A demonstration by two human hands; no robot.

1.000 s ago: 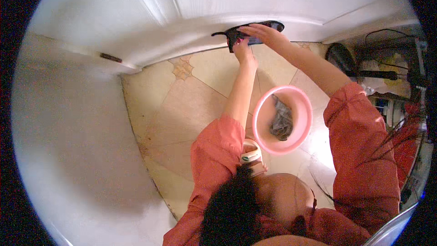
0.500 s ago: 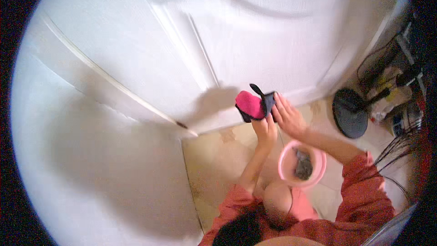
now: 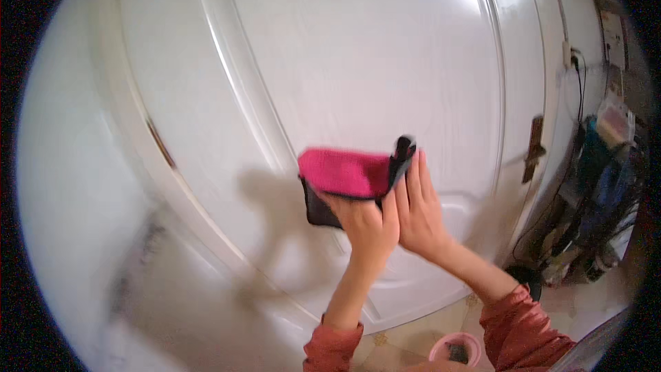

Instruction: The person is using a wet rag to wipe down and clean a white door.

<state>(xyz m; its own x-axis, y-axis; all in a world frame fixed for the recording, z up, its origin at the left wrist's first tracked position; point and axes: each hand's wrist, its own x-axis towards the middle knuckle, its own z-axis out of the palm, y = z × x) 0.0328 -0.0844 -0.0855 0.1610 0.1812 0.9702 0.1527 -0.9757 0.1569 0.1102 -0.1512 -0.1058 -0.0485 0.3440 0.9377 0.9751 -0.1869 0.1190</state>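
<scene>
A pink cloth with black edging and a black underside (image 3: pixel 348 171), perhaps a cleaning mitt, is raised in front of the white door (image 3: pixel 385 62). A black strap-like end stands up at its right side. My left hand (image 3: pixel 368 224) holds the cloth from below; its fingers are mostly hidden by the fabric. Pressed against the cloth's dark right end, my right hand (image 3: pixel 421 210) has its visible fingers straight and close together. Its thumb is hidden. The two hands touch at the palms or wrists.
A brown door handle (image 3: pixel 533 148) is on the door's right side. Below, on the tiled floor, stands a pink bucket (image 3: pixel 454 351) with something dark inside. Cluttered items and cables (image 3: pixel 592 200) line the right wall. A pale wall (image 3: pixel 76 151) is at left.
Both hands have lifted the cloth higher along the door, and more of its pink face shows. The view has tilted up, so the handle appears and the bucket sits lower.
</scene>
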